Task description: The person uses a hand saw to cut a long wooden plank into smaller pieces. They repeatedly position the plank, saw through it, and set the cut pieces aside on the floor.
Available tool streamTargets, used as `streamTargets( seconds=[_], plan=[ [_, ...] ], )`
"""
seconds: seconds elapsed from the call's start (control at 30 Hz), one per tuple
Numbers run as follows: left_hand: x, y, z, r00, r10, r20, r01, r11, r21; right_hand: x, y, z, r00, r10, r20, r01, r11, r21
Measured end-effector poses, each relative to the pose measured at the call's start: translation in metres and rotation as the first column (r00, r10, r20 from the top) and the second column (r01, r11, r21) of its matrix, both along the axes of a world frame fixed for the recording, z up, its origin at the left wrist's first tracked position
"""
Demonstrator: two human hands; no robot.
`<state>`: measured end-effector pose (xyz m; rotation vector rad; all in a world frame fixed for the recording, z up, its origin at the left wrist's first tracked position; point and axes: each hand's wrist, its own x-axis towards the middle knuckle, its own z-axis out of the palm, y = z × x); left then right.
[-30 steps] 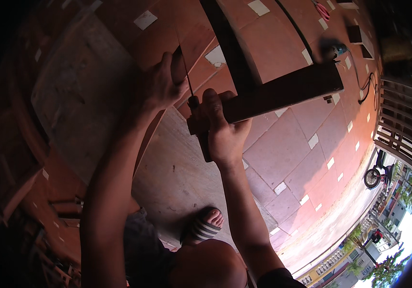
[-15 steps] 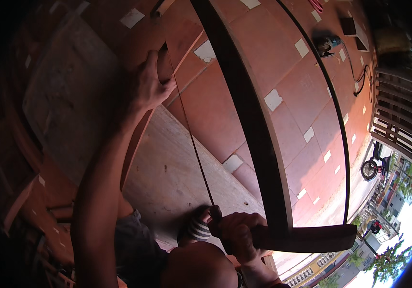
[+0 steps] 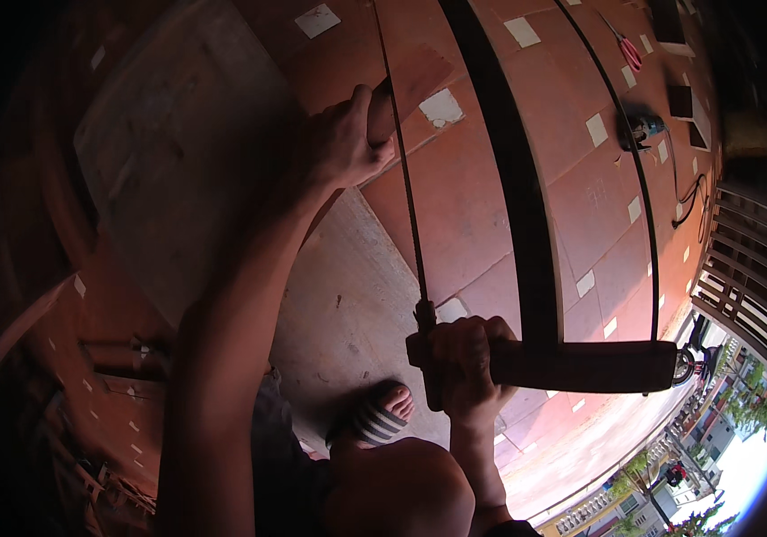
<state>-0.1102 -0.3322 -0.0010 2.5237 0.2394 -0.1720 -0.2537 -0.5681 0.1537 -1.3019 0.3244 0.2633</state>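
Observation:
My right hand [image 3: 468,358] is wrapped round the end handle of a wooden frame saw [image 3: 526,188]. The saw's thin blade [image 3: 408,192] runs up and away from that hand, and its dark middle beam lies to the right of it. Closed round a reddish wooden piece [image 3: 421,79], my left hand [image 3: 345,148] has its thumb and fingers close beside the blade. The blade crosses the wood just right of these fingers; how deep it sits in the wood cannot be made out. Part of the piece is hidden under my left forearm.
Beneath my left arm is a wide worn plank [image 3: 339,295], with my sandalled foot [image 3: 383,414] on it. On the tiled floor at right lie a blue power tool [image 3: 644,128] with a cord, pink-handled scissors [image 3: 630,54] and dark wooden blocks [image 3: 689,116]. A slatted gate [image 3: 750,259] stands beyond.
My right hand has pushed the frame saw away from my body, the blade sliding along past the wood. My left hand keeps its hold on the wooden piece. The whole view has shifted somewhat.

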Motion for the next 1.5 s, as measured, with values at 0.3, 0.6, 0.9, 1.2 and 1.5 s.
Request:
streamTargets(
  seconds=[0.3,0.6,0.9,1.2,1.5],
  plan=[
    [-0.002,-0.002,-0.005,0.999,0.003,0.044,-0.001,0.999,-0.037,0.014,0.015,-0.033,0.993,0.012,0.117,-0.011,1.000,-0.012],
    [0.001,-0.004,0.002,0.988,0.026,0.152,-0.030,0.999,0.020,0.088,0.040,-0.036,0.979,0.105,0.174,-0.140,0.968,0.208],
    [-0.005,-0.006,0.009,0.813,-0.486,0.320,0.404,0.867,0.292,0.072,-0.009,0.032,0.892,0.119,0.437,-0.076,0.991,-0.114],
    [-0.004,-0.010,0.011,0.897,-0.354,0.263,0.226,0.881,0.416,0.041,-0.045,0.028,0.877,0.067,0.476,0.006,0.989,-0.150],
    [-0.017,-0.010,0.010,0.921,0.028,0.390,-0.140,0.955,0.262,-0.042,-0.099,0.010,0.944,-0.062,0.325,0.128,0.974,-0.187]
  ],
)
